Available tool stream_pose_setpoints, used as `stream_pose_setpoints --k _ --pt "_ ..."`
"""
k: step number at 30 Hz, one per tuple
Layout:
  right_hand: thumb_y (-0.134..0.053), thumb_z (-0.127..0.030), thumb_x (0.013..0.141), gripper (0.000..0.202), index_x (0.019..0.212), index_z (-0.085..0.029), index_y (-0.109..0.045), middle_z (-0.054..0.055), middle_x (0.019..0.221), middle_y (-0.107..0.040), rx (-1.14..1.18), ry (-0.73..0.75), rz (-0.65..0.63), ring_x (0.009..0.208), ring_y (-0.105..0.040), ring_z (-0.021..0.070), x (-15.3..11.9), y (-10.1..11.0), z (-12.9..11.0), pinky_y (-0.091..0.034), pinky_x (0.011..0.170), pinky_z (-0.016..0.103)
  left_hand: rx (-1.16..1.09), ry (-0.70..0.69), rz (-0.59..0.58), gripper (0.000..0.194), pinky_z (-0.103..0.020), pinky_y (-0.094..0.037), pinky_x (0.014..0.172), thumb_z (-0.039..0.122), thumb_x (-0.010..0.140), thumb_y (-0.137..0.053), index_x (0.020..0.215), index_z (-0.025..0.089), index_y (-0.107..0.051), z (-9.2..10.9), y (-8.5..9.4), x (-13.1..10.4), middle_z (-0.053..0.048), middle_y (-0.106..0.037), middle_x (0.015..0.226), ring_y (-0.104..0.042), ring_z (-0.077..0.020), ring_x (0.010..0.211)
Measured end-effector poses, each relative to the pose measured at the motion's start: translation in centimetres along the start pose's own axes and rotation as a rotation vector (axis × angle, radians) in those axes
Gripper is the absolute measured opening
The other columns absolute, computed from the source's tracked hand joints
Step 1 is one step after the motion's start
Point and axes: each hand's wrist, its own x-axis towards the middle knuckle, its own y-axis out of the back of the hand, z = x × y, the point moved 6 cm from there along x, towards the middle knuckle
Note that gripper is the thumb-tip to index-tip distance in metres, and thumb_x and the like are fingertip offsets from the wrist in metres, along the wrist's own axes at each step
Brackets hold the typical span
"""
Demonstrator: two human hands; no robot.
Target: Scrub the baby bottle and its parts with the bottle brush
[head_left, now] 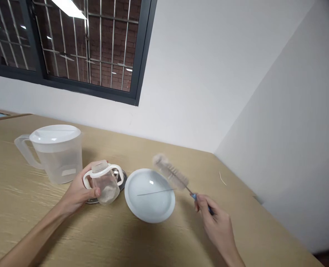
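Observation:
My left hand is wrapped round a clear baby bottle with a white two-handled collar, held above the table; something whitish shows inside its lower part. My right hand grips the blue handle of a bottle brush, whose pale bristles point up and left, slightly blurred. Between my hands stands a light-blue bowl with a thin, straight stick or wire lying across it. Behind the bottle, a round metal dish or lid is partly hidden.
A translucent plastic pitcher with a white lid stands at the left. On the right of the wooden table lies a short cream-coloured strip. White walls and a barred window border the table's far side.

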Motion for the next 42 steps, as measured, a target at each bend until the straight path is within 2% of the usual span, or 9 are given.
stream_pose_setpoints --k 4,6,9,12,15,19,24,31,42 --pt "-0.041 -0.061 0.096 0.055 0.068 -0.018 -0.058 0.002 0.063 -0.057 -0.031 -0.121 0.219 0.05 -0.047 0.0127 0.7 2.2 1.6 -0.036 0.047 0.023 0.076 0.025 -0.036 0.096 -0.034 -0.058 0.079 0.051 0.05 -0.094 0.134 0.028 -0.054 -0.2 -0.5 -0.2 -0.01 -0.073 0.116 -0.07 -0.0352 0.105" --pt "-0.037 -0.064 0.096 0.057 0.075 -0.017 -0.063 0.001 0.06 -0.055 -0.094 -0.186 0.248 0.044 -0.043 0.0125 1.1 2.7 2.7 -0.033 0.044 0.025 0.137 0.014 -0.063 0.094 -0.035 -0.057 0.08 0.053 0.053 -0.092 0.135 0.026 -0.054 0.0 -0.9 -0.3 -0.012 -0.071 0.12 -0.069 -0.0358 0.107" --pt "-0.034 -0.061 0.095 0.057 0.088 -0.015 -0.067 0.005 0.065 -0.062 -0.242 -0.259 0.197 0.047 -0.05 0.0164 1.6 2.6 5.0 -0.036 0.046 0.027 0.193 0.0 -0.115 0.086 -0.034 -0.055 0.084 0.053 0.058 -0.089 0.132 0.024 -0.056 0.1 -1.6 -0.5 -0.013 -0.067 0.127 -0.066 -0.0352 0.111" --pt "-0.04 -0.053 0.092 0.048 0.098 -0.014 -0.067 0.01 0.077 -0.07 -0.283 -0.276 0.135 0.068 -0.064 0.0246 1.6 1.5 7.2 -0.045 0.06 0.032 0.195 -0.004 -0.155 0.085 -0.033 -0.054 0.086 0.05 0.055 -0.092 0.129 0.026 -0.057 -0.1 -2.0 -0.8 -0.012 -0.064 0.129 -0.065 -0.033 0.111" --pt "-0.041 -0.05 0.09 0.044 0.101 -0.016 -0.065 0.013 0.089 -0.072 -0.293 -0.255 0.039 0.083 -0.067 0.0272 1.2 -0.5 8.3 -0.049 0.072 0.036 0.187 0.043 -0.231 0.091 -0.035 -0.053 0.087 0.041 0.053 -0.094 0.133 0.028 -0.053 -0.6 -2.6 -1.2 -0.009 -0.068 0.12 -0.067 -0.031 0.106" --pt "-0.041 -0.05 0.089 0.041 0.098 -0.016 -0.062 0.014 0.096 -0.07 -0.312 -0.196 -0.067 0.094 -0.065 0.0278 0.4 -2.9 8.4 -0.05 0.085 0.039 0.266 0.095 -0.342 0.091 -0.036 -0.053 0.09 0.026 0.054 -0.092 0.135 0.033 -0.051 -0.9 -3.6 -1.9 -0.005 -0.07 0.117 -0.067 -0.0307 0.109" --pt "-0.038 -0.044 0.092 0.034 0.097 -0.018 -0.059 0.014 0.097 -0.065 -0.363 -0.159 -0.113 0.097 -0.063 0.0276 -0.3 -3.9 8.1 -0.05 0.088 0.04 0.429 0.139 -0.442 0.09 -0.039 -0.053 0.095 0.02 0.052 -0.091 0.132 0.035 -0.054 -1.5 -5.1 -2.9 -0.004 -0.071 0.12 -0.066 -0.0307 0.114" --pt "-0.039 -0.044 0.093 0.03 0.096 -0.02 -0.058 0.013 0.098 -0.062 -0.372 -0.155 -0.203 0.095 -0.062 0.0269 -0.9 -4.6 7.0 -0.048 0.087 0.039 0.557 0.174 -0.52 0.084 -0.043 -0.049 0.1 0.023 0.053 -0.091 0.129 0.031 -0.056 -2.2 -6.6 -3.3 -0.005 -0.069 0.122 -0.065 -0.0288 0.114" --pt "-0.048 -0.039 0.09 0.021 0.093 -0.021 -0.059 0.01 0.097 -0.065 -0.366 -0.209 -0.376 0.094 -0.06 0.0262 -1.8 -5.5 5.5 -0.043 0.079 0.035 0.696 0.134 -0.514 0.09 -0.045 -0.05 0.095 0.035 0.046 -0.096 0.126 0.029 -0.057 -3.6 -6.2 -3.0 -0.007 -0.067 0.122 -0.063 -0.0303 0.109"
